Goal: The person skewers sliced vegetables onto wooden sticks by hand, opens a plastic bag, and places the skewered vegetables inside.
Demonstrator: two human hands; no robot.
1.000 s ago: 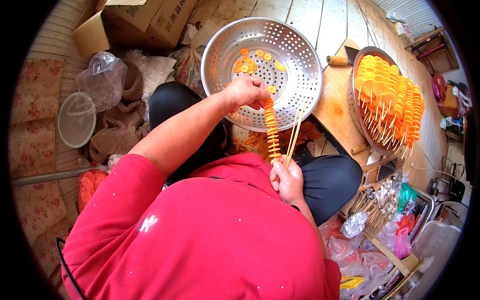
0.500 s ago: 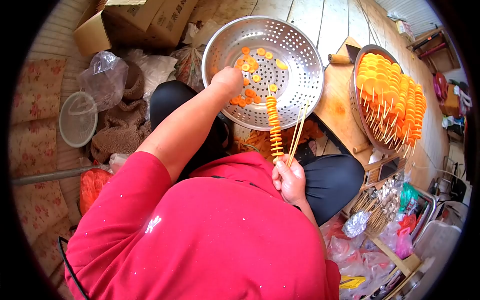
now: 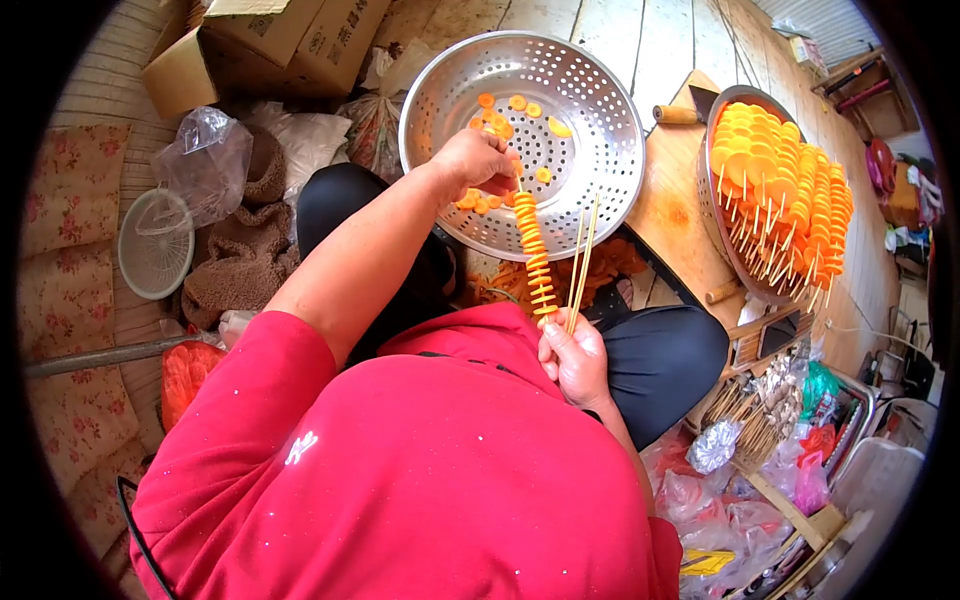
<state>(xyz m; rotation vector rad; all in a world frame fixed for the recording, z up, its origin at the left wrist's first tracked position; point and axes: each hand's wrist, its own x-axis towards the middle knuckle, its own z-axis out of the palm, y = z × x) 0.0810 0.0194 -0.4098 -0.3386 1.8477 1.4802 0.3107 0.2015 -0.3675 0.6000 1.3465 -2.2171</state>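
My left hand [image 3: 478, 162] is over the steel colander [image 3: 610, 190], fingers pinched around a small carrot slice [image 3: 516, 167] at the tip of a skewer; the fingers partly hide the slice. That skewer carries a long row of spaced carrot slices [image 3: 532, 245] and leans up toward the colander. At its lower end, my right hand [image 3: 574, 362] is closed around it. The same hand also holds bare bamboo sticks [image 3: 583, 262], which point upward beside the loaded one. Several loose carrot slices [image 3: 497, 123] lie in the colander.
A second perforated bowl [image 3: 712, 190] at the right is heaped with loaded carrot skewers [image 3: 780, 190]. Between the bowls lie a wooden board [image 3: 672, 200] and a wooden-handled blade [image 3: 678, 115]. Cardboard box [image 3: 290, 50] back left; plastic bags [image 3: 700, 510] lower right.
My left hand has moved right and slightly down, from the loose slices to the skewer tip. The loaded skewer has tilted left toward it.
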